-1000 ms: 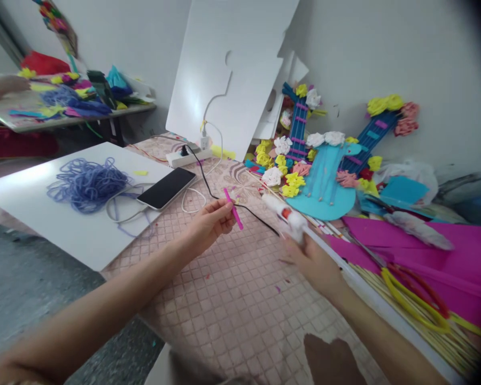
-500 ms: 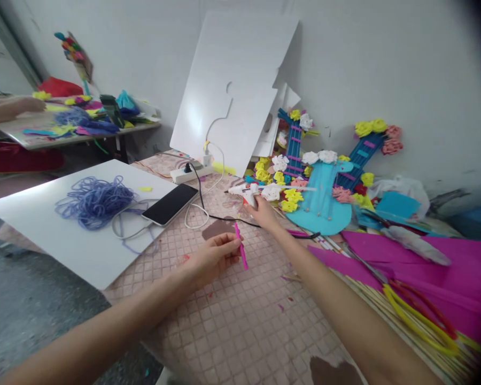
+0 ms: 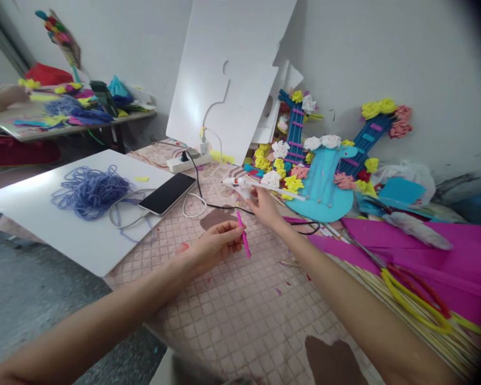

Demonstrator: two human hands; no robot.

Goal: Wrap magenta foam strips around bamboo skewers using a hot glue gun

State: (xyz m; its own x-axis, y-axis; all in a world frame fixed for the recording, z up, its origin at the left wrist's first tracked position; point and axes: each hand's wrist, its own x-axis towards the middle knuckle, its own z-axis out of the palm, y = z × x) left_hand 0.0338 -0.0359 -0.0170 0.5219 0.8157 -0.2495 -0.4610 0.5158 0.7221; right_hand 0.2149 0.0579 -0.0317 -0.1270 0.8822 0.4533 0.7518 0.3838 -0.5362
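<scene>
Between thumb and fingers of my left hand (image 3: 220, 240) is a short, bright pink stick (image 3: 246, 243), held slanted above the checked tabletop (image 3: 240, 305). Farther off, my right hand (image 3: 265, 207) has its fingers at the handle of a white hot glue gun (image 3: 244, 184), whose nozzle points left. A long translucent glue stick (image 3: 288, 193) juts out of the gun's rear to the right. The fingers' contact with the handle is partly hidden. Behind them stands a light blue guitar-shaped craft piece (image 3: 324, 187) with paper flowers.
On the left a white board (image 3: 92, 240) bears blue yarn (image 3: 90, 192) and a phone (image 3: 168, 193). A power strip (image 3: 188, 162) and cables lie behind. Scissors (image 3: 414, 299), thin sticks and magenta sheets (image 3: 425, 256) cover the right. Another person's hand (image 3: 10, 97) is at the far-left table.
The glue gun in my right hand has tipped, its glue stick now sloping down to the right. My left hand still holds the pink stick. The view has shifted slightly.
</scene>
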